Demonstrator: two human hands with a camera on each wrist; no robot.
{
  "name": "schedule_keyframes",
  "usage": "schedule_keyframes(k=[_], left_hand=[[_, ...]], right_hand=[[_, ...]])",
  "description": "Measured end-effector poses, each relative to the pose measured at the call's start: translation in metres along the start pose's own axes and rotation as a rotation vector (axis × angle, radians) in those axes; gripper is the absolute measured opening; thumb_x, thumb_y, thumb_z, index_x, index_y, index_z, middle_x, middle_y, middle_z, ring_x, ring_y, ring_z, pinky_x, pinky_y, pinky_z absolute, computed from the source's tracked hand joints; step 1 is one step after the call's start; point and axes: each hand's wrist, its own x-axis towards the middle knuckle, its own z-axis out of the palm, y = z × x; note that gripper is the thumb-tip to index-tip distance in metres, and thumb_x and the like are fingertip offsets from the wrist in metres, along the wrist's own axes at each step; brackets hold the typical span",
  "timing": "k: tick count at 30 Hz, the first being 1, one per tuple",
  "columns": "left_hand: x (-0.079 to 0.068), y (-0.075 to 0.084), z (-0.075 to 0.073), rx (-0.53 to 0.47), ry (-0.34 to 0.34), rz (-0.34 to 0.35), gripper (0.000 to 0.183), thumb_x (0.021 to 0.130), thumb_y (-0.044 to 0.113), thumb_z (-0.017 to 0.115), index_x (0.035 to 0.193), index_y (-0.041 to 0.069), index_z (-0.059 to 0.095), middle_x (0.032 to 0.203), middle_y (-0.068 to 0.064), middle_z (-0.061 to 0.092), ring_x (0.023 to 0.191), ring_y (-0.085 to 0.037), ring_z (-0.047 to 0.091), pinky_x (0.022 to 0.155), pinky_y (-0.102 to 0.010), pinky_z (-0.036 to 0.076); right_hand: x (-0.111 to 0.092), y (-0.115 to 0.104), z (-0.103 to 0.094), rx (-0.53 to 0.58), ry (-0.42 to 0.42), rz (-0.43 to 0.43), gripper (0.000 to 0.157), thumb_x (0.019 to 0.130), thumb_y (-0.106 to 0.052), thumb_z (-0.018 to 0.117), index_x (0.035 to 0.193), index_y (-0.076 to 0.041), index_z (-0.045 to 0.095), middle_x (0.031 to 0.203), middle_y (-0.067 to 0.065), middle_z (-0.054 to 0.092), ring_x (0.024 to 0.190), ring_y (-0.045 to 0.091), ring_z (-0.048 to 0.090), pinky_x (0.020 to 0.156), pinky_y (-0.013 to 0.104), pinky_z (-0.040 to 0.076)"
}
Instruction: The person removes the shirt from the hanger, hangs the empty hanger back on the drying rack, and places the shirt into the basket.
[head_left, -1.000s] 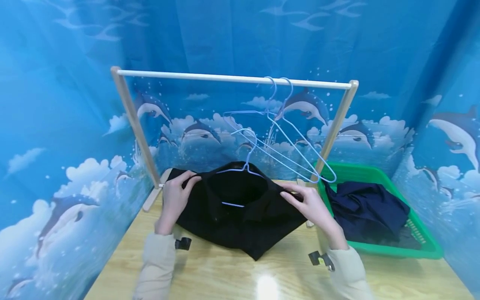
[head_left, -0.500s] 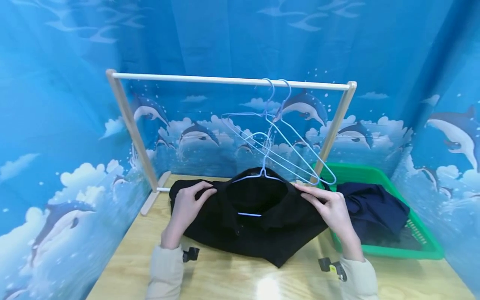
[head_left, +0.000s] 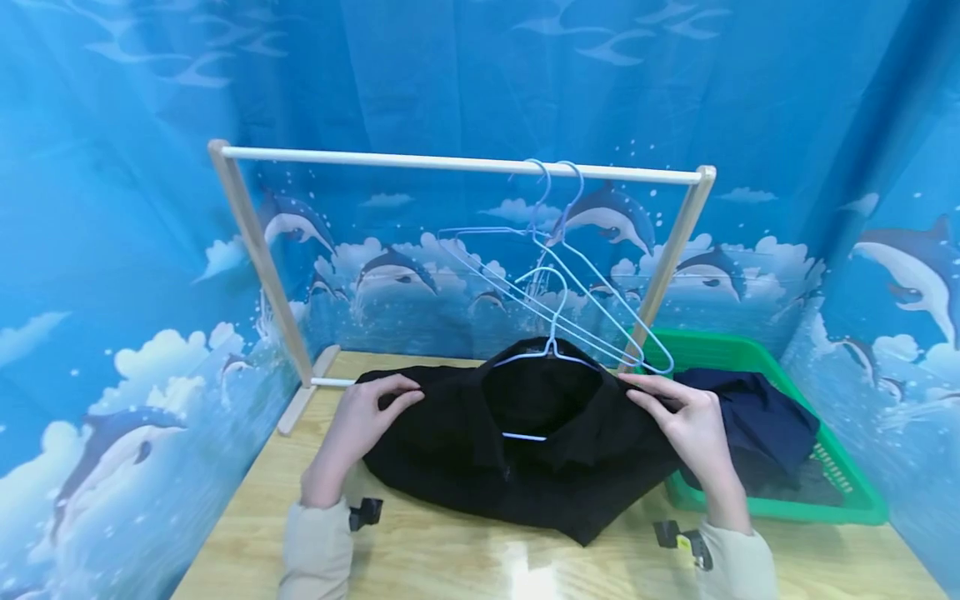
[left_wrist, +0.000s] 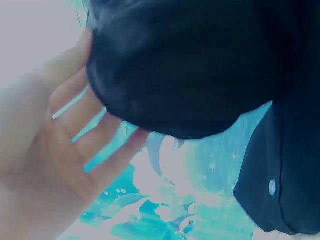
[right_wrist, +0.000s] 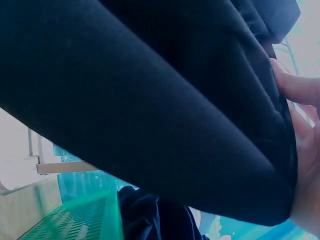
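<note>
A black collared shirt (head_left: 465, 450) hangs on a light blue wire hanger (head_left: 553, 333), its hook standing up out of the neck opening. My left hand (head_left: 371, 417) pinches the shirt's left shoulder between thumb and fingers; in the left wrist view the fingers reach behind the cloth and a small white button shows on the shirt (left_wrist: 190, 65). On the other shoulder, my right hand (head_left: 686, 425) pinches the fabric the same way. The right wrist view shows that thumb lying on the front of the dark cloth. Most of the hanger is hidden inside the shirt.
Behind the shirt stands a wooden rack with a white rail (head_left: 375, 158). Two bare wire hangers (head_left: 600, 279) hang from it, right of centre. A green basket (head_left: 825, 508) with dark navy cloth (head_left: 750, 425) sits at the right of the wooden table (head_left: 442, 558).
Both hands have carried the shirt and its hanger to the right. The left shoulder is spread out wider, and the right hand now overlaps the basket's near-left side.
</note>
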Motion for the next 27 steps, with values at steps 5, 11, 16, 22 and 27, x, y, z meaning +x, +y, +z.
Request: schedule_keyframes(k=[5,11,16,22,27], left_hand=[[0.0,-0.002,-0.002,-0.01,0.006,0.006,0.015,0.096,0.024,0.07,0.106,0.016,0.078,0.105,-0.001,0.077,0.101,-0.023,0.071,0.091,-0.046,0.056],[0.0,0.0,-0.005,-0.023,0.095,0.056,0.016,0.095,0.02,0.071,0.107,0.013,0.079,0.103,-0.004,0.078,0.097,-0.024,0.073,0.088,-0.045,0.057],[0.0,0.004,-0.007,-0.016,0.115,0.078,0.016,0.094,0.017,0.072,0.107,0.012,0.079,0.101,-0.005,0.078,0.094,-0.024,0.073,0.085,-0.045,0.057],[0.001,0.007,-0.004,-0.016,0.128,0.095,0.016,0.093,0.016,0.073,0.106,0.012,0.08,0.1,-0.004,0.078,0.092,-0.022,0.073,0.084,-0.044,0.058],[0.002,0.008,0.002,-0.026,0.143,0.093,0.016,0.092,0.016,0.074,0.106,0.011,0.08,0.101,-0.004,0.078,0.095,-0.023,0.073,0.087,-0.044,0.057]], right_hand=[[0.0,-0.001,0.001,-0.018,0.004,0.008,0.031,0.086,-0.001,0.078,0.111,-0.02,0.08,0.102,0.004,0.078,0.095,-0.008,0.067,0.071,0.009,0.048],[0.001,-0.001,0.006,0.005,0.009,-0.001,0.031,0.085,0.0,0.079,0.111,-0.018,0.08,0.103,0.005,0.078,0.077,-0.006,0.066,0.054,0.01,0.04],[0.003,-0.006,0.011,0.038,0.013,0.012,0.03,0.082,0.006,0.078,0.107,-0.01,0.081,0.101,0.013,0.077,0.041,-0.003,0.031,0.039,0.023,0.018],[0.004,-0.018,0.017,0.041,0.004,0.055,0.026,0.082,0.01,0.077,0.104,-0.002,0.08,0.101,0.02,0.076,0.042,-0.005,0.029,0.041,0.027,0.02],[0.003,-0.01,0.024,0.029,-0.01,0.03,0.028,0.082,0.006,0.079,0.107,-0.007,0.081,0.102,0.012,0.077,0.07,-0.015,0.06,0.056,0.008,0.038]])
